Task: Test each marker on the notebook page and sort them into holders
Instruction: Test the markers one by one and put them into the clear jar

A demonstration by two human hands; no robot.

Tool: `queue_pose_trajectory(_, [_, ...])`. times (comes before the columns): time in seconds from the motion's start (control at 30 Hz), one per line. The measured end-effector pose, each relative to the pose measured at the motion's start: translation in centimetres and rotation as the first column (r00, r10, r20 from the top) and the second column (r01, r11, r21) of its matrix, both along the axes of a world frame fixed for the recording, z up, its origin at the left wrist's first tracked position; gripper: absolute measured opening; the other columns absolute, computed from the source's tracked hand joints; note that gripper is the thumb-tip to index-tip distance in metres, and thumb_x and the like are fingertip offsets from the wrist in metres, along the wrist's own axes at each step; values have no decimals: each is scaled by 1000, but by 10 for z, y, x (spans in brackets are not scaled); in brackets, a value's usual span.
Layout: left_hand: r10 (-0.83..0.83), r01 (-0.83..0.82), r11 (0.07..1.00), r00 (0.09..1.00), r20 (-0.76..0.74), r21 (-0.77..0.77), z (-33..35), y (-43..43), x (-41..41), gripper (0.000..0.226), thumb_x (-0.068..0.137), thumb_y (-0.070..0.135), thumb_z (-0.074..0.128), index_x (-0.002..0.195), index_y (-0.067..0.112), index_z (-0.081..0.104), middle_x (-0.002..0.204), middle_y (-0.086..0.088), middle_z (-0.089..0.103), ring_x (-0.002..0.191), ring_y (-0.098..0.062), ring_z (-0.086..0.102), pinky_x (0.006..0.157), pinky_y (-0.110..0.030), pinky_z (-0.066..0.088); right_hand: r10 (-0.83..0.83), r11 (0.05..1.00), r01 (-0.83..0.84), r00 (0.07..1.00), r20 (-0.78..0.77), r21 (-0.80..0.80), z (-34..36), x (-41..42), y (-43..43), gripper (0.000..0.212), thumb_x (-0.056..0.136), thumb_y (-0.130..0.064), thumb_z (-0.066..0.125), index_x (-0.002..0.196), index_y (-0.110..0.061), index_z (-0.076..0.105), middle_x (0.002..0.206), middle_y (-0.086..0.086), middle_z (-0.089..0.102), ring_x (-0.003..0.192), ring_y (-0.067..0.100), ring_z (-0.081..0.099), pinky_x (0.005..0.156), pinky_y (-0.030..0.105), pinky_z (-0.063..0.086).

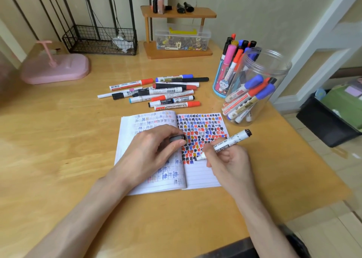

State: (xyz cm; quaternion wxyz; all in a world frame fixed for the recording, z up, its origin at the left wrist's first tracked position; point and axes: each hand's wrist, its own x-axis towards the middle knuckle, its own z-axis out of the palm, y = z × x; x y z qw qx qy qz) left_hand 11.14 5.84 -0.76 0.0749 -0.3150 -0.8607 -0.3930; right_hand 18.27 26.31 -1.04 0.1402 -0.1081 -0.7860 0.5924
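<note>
Now right hand [228, 160] grips cylindrical marker [225, 144]; tip on lined notebook [201, 176]

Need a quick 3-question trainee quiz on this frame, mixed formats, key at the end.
1. True or false: the marker in the right hand has its cap on.
2. What does the left hand pinch? A) a black cap B) a red marker C) a corner of the page
3. Fill in: the marker's tip rests on the ___ page of the open notebook.
Key: 1 false, the tip is bare. 2 A. 3 right.
</note>
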Motion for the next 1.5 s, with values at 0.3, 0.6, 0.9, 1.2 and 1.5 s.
queue_pose_trajectory(0.3, [-2, 2, 1000, 1000, -22, -9, 1, 0, 1, 35, 103, 52, 55, 118, 25, 71, 105, 18, 73, 83, 10, 57, 76, -11, 44, 12, 999, -12, 1000, -7, 42, 5, 3, -2, 43, 96, -14, 71, 58, 0, 55, 55, 25, 53, 45, 13, 44, 45, 26, 31])
queue_pose_trajectory(0.6, [1, -1, 1000, 1000, -18, -11, 1, 0, 1, 30, 102, 48, 57, 116, 26, 71, 101, 24, 69, 83, 18, 55, 76, -5, 40, 62, 995, -60, 998, -20, 86, 3, 4, -4, 41, 92, -30, 67, 75, 7, 59, 59, 28, 52, 45, 35, 47, 45, 44, 33])
queue_pose_trajectory(0.9, [-3, 2, 1000, 1000, -18, -27, 0, 0, 1, 30, 103, 47, 56, 117, 25, 71, 102, 20, 72, 83, 13, 57, 75, -8, 42, 58, 996, -56, 998, -20, 69, 2, 3, -1, 23, 95, -11, 70, 73, -11, 67, 57, 20, 58, 46, 32, 53, 45, 30, 35])
queue_pose_trajectory(1.2, [8, -9, 999, 1000, -11, -43, 0, 0, 1, 27, 106, 43, 52, 122, 28, 67, 109, 21, 67, 88, 2, 60, 76, -19, 46, 71, 997, -70, 997, -19, 33, 1, 2, -2, 22, 96, -11, 69, 75, -8, 66, 53, 18, 56, 45, 16, 49, 43, 26, 32])
queue_pose_trajectory(1.5, [30, -30, 1000, 999, 12, 6, 2, -3, 0, 26, 96, 37, 71, 121, 32, 67, 87, 16, 69, 73, -11, 64, 68, -14, 46, 59, 998, -60, 998, -34, -16, -1, 2, 3, 15, 95, 0, 66, 81, -4, 67, 48, -9, 54, 43, 5, 47, 46, 16, 36])
